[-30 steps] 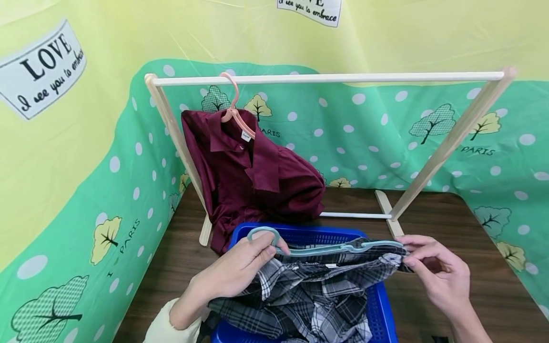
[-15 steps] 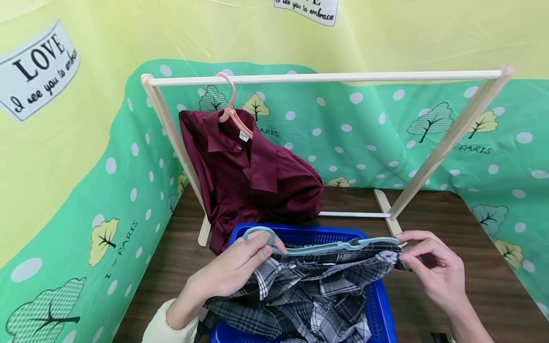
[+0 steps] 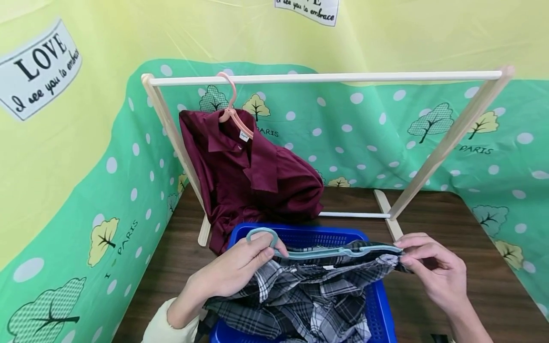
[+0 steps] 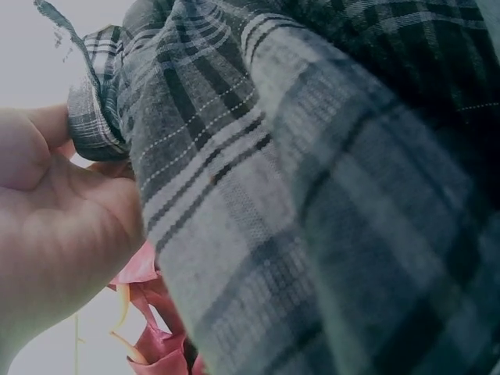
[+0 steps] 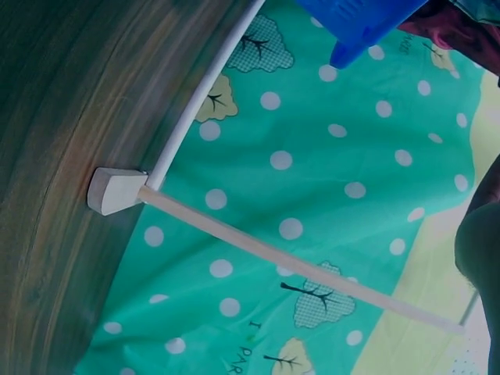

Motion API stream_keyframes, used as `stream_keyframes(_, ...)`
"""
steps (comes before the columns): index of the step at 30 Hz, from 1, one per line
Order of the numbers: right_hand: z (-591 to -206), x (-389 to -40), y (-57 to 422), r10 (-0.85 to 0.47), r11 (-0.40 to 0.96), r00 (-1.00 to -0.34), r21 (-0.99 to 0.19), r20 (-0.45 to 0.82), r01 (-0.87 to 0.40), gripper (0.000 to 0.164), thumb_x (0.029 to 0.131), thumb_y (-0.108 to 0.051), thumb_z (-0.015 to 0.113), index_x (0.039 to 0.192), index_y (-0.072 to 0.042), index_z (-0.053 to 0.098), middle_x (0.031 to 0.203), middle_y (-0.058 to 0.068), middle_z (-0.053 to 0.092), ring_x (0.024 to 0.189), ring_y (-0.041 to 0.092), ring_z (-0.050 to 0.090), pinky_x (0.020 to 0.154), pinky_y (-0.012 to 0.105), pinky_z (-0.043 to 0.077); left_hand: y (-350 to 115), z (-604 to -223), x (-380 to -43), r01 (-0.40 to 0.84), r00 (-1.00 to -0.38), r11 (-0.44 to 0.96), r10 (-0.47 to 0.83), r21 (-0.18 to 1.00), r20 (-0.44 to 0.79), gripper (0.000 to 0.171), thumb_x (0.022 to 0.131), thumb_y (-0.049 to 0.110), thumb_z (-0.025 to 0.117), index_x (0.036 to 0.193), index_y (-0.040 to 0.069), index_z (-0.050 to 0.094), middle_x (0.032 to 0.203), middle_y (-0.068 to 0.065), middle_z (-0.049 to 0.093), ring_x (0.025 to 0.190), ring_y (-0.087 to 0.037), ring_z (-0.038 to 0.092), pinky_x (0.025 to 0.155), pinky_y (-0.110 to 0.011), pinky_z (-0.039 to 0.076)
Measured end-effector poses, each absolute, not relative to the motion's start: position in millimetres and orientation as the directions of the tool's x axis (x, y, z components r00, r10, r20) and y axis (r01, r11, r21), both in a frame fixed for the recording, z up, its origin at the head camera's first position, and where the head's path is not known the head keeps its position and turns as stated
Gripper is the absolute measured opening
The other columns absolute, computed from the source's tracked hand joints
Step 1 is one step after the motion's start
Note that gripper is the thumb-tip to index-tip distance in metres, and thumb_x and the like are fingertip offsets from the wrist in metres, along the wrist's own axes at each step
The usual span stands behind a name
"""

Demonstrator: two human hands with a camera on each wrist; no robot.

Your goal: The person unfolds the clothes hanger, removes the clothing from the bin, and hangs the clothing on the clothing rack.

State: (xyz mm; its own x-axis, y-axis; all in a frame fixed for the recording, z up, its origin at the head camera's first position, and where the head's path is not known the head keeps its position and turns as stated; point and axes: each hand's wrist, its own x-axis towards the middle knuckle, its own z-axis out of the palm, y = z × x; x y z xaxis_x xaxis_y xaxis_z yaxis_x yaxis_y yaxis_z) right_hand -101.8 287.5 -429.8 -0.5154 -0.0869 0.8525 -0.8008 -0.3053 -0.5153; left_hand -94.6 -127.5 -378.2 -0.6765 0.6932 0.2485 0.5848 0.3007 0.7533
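A light-blue hanger point(image 3: 317, 254) lies along the top of a grey-and-black plaid shirt point(image 3: 317, 295). My left hand point(image 3: 233, 269) grips the hanger just below its hook, together with the shirt's edge. At the opposite end, my right hand point(image 3: 435, 269) pinches the shirt's cloth beside the hanger tip. Most of the shirt is bunched over a blue basket point(image 3: 383, 309). In the left wrist view the plaid shirt point(image 4: 234, 180) hangs close to my left hand point(image 4: 70, 219). Only a dark part of my right hand point(image 5: 484, 250) shows at the edge of the right wrist view.
Behind the basket stands a rack with a white rail point(image 3: 343, 77) and wooden legs. A maroon shirt point(image 3: 266, 176) hangs from it at the left on a pink hanger point(image 3: 231, 102). A patterned curtain point(image 3: 351, 138) surrounds the brown tabletop point(image 3: 446, 224).
The hanger's right end rose slightly, then dipped lower against the shirt's edge. Both hands keep their holds and have barely moved. The head view shifted a little.
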Motion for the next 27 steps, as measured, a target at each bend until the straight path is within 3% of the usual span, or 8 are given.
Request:
stream_keyframes(10, -428, -103, 290, -0.163, -0.36, -0.423, -0.453, 0.891, -0.816, 0.017, 0.092, 0.02, 0.077, 0.085, 0.029, 0.064, 0.101, 0.031, 0.077, 0.114, 0.036, 0.071, 0.102, 0.033, 0.058, -125, -379, -93, 0.6, -0.666, 0.324, 0.708, 0.731, 0.233, 0.028, 0.123, 0.016, 0.036, 0.124, 0.017, 0.064, 0.128, 0.004, 0.068, 0.102, -0.008, 0.054, 0.088, -0.027, 0.049)
stream_keyframes(14, -423, -103, 292, -0.222, -0.306, -0.414, -0.466, 0.883, -0.83, 0.016, 0.095, 0.017, 0.077, 0.088, 0.027, 0.067, 0.102, 0.029, 0.077, 0.103, 0.029, 0.072, 0.079, 0.022, 0.055, -124, -378, -92, 0.6, -0.666, 0.331, 0.711, 0.728, 0.226, 0.029, 0.123, 0.018, 0.036, 0.127, 0.017, 0.065, 0.129, 0.005, 0.067, 0.108, -0.01, 0.054, 0.092, -0.028, 0.049)
stream_keyframes(17, -417, -100, 293, -0.265, -0.201, -0.429, -0.485, 0.863, -0.851, 0.017, 0.098, 0.011, 0.077, 0.09, 0.024, 0.07, 0.102, 0.025, 0.078, 0.089, 0.016, 0.067, 0.061, 0.015, 0.042, -124, -377, -91, 0.6, -0.667, 0.335, 0.711, 0.726, 0.223, 0.03, 0.123, 0.018, 0.036, 0.127, 0.017, 0.065, 0.129, 0.006, 0.067, 0.11, -0.01, 0.055, 0.095, -0.029, 0.049)
stream_keyframes(19, -413, -98, 293, -0.296, -0.111, -0.432, -0.48, 0.852, -0.87, 0.019, 0.1, 0.007, 0.077, 0.09, 0.021, 0.072, 0.102, 0.022, 0.078, 0.087, 0.012, 0.067, 0.058, 0.014, 0.039, -123, -376, -91, 0.602, -0.667, 0.338, 0.711, 0.724, 0.223, 0.03, 0.123, 0.018, 0.036, 0.127, 0.017, 0.065, 0.129, 0.006, 0.067, 0.11, -0.01, 0.055, 0.095, -0.03, 0.049)
stream_keyframes(23, -405, -92, 289, -0.323, -0.011, -0.401, -0.427, 0.857, -0.904, 0.021, 0.101, 0.001, 0.079, 0.087, 0.015, 0.075, 0.104, 0.021, 0.079, 0.101, 0.014, 0.07, 0.075, 0.012, 0.048, -123, -376, -91, 0.6, -0.668, 0.335, 0.71, 0.726, 0.224, 0.03, 0.123, 0.018, 0.035, 0.128, 0.017, 0.065, 0.129, 0.006, 0.067, 0.11, -0.011, 0.056, 0.096, -0.03, 0.049)
stream_keyframes(27, -401, -92, 280, -0.259, -0.08, -0.311, -0.341, 0.914, -0.937, 0.021, 0.098, 0.004, 0.081, 0.083, 0.016, 0.074, 0.101, 0.026, 0.08, 0.107, 0.025, 0.07, 0.098, 0.022, 0.053, -125, -377, -93, 0.597, -0.671, 0.325, 0.704, 0.733, 0.234, 0.031, 0.123, 0.017, 0.035, 0.128, 0.017, 0.066, 0.129, 0.006, 0.068, 0.107, -0.01, 0.055, 0.094, -0.03, 0.048)
